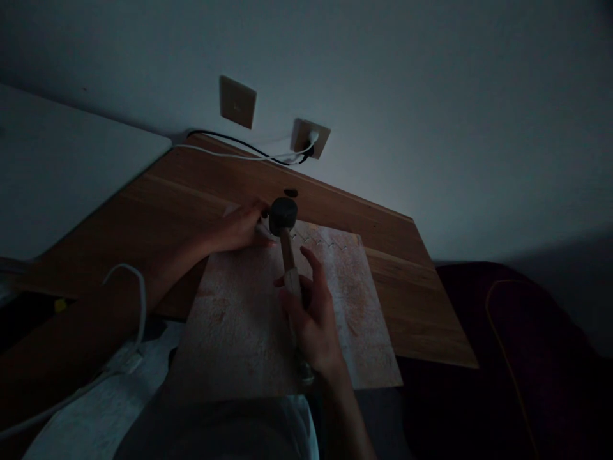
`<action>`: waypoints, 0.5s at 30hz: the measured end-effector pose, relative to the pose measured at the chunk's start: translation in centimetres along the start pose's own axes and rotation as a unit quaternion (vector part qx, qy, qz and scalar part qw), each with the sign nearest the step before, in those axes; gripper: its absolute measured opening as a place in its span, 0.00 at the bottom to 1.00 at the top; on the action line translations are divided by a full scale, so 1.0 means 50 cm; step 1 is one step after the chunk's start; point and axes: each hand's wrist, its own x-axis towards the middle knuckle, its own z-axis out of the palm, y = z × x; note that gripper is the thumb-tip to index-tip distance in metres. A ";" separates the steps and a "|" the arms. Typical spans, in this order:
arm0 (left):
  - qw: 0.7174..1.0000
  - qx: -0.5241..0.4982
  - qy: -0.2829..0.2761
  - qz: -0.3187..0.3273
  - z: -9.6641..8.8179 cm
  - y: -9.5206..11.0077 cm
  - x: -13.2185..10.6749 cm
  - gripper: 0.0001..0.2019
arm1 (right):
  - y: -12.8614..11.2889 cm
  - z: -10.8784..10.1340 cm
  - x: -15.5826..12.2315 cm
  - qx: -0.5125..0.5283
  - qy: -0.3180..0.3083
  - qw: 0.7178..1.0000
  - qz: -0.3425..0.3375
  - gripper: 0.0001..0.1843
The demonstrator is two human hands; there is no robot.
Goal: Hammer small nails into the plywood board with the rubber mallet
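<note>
My right hand [311, 313] grips the pale wooden handle of a mallet [283, 220] with a dark round head, which hovers over the far left part of a light rectangular board [249, 319]. My left hand [242, 227] rests at the board's far left corner, fingers pinched on something small that I cannot make out, right beside the mallet head. A zigzag row of small marks [318, 239] runs along the board's far edge. The scene is very dim.
The board lies on a brown wooden table [407, 306] against a pale wall. Two wall plates [237, 101], one with plugged black and white cables [249, 153], are behind it. A small dark object [290, 192] lies beyond the board. A white cable [136, 300] runs at left.
</note>
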 end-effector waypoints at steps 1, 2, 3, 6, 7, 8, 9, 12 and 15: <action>1.000 -0.005 0.004 0.002 0.002 0.000 -0.001 0.31 | 0.000 0.001 -0.001 -0.002 0.006 1.000 -0.009 0.38; 1.000 -0.011 0.009 0.003 0.004 -0.001 -0.001 0.33 | -0.001 0.002 -0.001 -0.003 0.010 1.000 -0.016 0.37; 1.000 -0.019 0.014 0.003 0.005 -0.002 0.000 0.36 | -0.001 0.002 -0.001 -0.003 0.009 1.000 -0.018 0.37; 0.999 -0.037 0.028 -0.011 0.001 -0.003 0.001 0.43 | -0.005 -0.006 -0.001 0.011 -0.002 1.000 0.009 0.40; 0.999 -0.037 0.032 -0.020 -0.003 -0.001 0.002 0.44 | -0.008 -0.011 -0.002 0.020 0.000 1.000 0.019 0.41; 0.998 -0.032 0.036 -0.027 -0.008 0.003 0.001 0.42 | -0.012 -0.018 -0.005 0.029 0.007 0.999 0.023 0.42; 0.998 -0.025 0.042 -0.027 -0.012 0.009 0.000 0.38 | -0.016 -0.027 -0.008 0.038 0.022 0.999 0.021 0.42; 0.998 -0.003 0.049 0.031 -0.014 0.051 -0.009 0.20 | -0.031 -0.057 -0.020 0.055 0.083 0.995 -0.001 0.40; 0.985 0.002 -0.012 0.171 0.011 0.123 -0.029 0.16 | -0.041 -0.088 -0.027 0.061 0.137 0.989 -0.003 0.41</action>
